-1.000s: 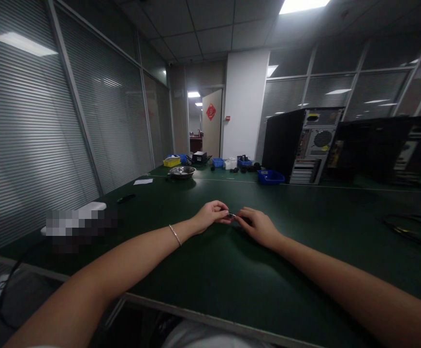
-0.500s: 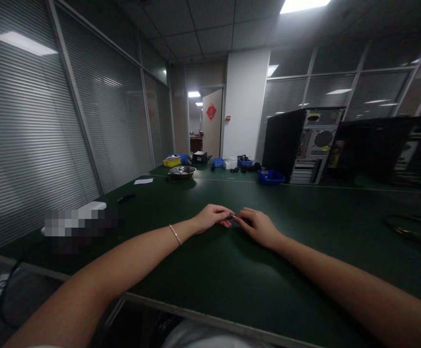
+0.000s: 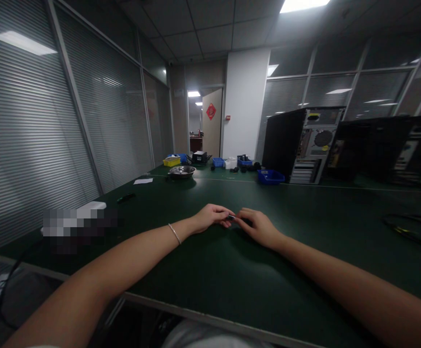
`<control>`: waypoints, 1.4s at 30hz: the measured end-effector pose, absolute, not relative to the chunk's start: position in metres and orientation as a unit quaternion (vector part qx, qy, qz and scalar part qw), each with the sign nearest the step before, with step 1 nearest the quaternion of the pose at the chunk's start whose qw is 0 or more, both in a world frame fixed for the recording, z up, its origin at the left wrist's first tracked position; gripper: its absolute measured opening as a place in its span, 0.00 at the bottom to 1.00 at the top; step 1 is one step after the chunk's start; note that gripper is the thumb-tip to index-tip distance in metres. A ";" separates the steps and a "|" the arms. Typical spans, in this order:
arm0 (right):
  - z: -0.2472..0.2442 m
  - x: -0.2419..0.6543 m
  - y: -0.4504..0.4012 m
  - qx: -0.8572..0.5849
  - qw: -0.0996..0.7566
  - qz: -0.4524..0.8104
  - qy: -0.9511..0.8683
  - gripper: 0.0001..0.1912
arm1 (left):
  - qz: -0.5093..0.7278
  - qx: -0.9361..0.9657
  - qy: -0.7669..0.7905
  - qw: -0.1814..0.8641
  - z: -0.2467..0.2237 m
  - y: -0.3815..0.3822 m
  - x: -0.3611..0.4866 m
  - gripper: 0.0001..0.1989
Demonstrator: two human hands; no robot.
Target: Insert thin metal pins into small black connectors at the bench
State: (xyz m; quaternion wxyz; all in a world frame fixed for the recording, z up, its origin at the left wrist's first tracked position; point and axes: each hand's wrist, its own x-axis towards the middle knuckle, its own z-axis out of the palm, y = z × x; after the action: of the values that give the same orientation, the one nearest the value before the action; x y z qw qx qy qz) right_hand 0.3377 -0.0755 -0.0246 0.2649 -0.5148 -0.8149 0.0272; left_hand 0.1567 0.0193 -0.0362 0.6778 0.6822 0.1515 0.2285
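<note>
My left hand [image 3: 213,217] is closed in a pinch over the middle of the green table [image 3: 195,275]. Between its fingertips sits a small dark and silvery piece [image 3: 231,217], too small to name. From the other side my right hand [image 3: 258,225] meets it, thumb and forefinger pinched at the piece's right end. The fingertips of both hands almost touch, and they cover most of the piece. A thin light bracelet [image 3: 174,233] circles my left wrist.
At the back stand a metal bowl [image 3: 181,172], a blue tray [image 3: 271,178] and a yellow basket [image 3: 171,162]. A computer case [image 3: 304,145] rises at the back right. Black cable [image 3: 411,234] lies at right. Left are white paper [image 3: 143,181] and a dark slim object [image 3: 125,197].
</note>
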 end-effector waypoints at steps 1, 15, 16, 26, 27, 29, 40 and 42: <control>-0.025 0.337 -0.075 -0.516 0.264 0.027 -0.814 0.14 | 0.230 0.682 0.152 0.677 -0.036 0.019 0.157 0.16; -0.027 0.338 -0.073 -0.516 0.263 0.024 -0.815 0.14 | 0.260 0.681 0.163 0.665 -0.045 0.025 0.162 0.18; -0.028 0.338 -0.072 -0.515 0.265 0.022 -0.815 0.14 | 0.261 0.682 0.162 0.664 -0.046 0.025 0.162 0.18; -0.027 0.338 -0.073 -0.516 0.265 0.028 -0.814 0.15 | 0.260 0.690 0.163 0.655 -0.045 0.025 0.162 0.18; -0.027 0.338 -0.073 -0.516 0.265 0.029 -0.814 0.15 | 0.260 0.691 0.164 0.654 -0.045 0.025 0.162 0.18; -0.027 0.338 -0.073 -0.517 0.264 0.029 -0.814 0.15 | 0.260 0.693 0.166 0.652 -0.045 0.025 0.162 0.19; -0.026 0.337 -0.074 -0.518 0.261 0.023 -0.814 0.14 | 0.256 0.705 0.163 0.641 -0.046 0.025 0.161 0.18; -0.027 0.337 -0.073 -0.518 0.260 0.024 -0.814 0.14 | 0.257 0.707 0.161 0.639 -0.046 0.026 0.161 0.18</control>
State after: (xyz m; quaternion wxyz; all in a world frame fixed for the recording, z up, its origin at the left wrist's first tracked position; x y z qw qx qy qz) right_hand 0.3369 -0.0734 -0.0265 0.2601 -0.5182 -0.8144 0.0240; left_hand 0.1614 0.0258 -0.0464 0.6390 0.7069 0.1614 0.2567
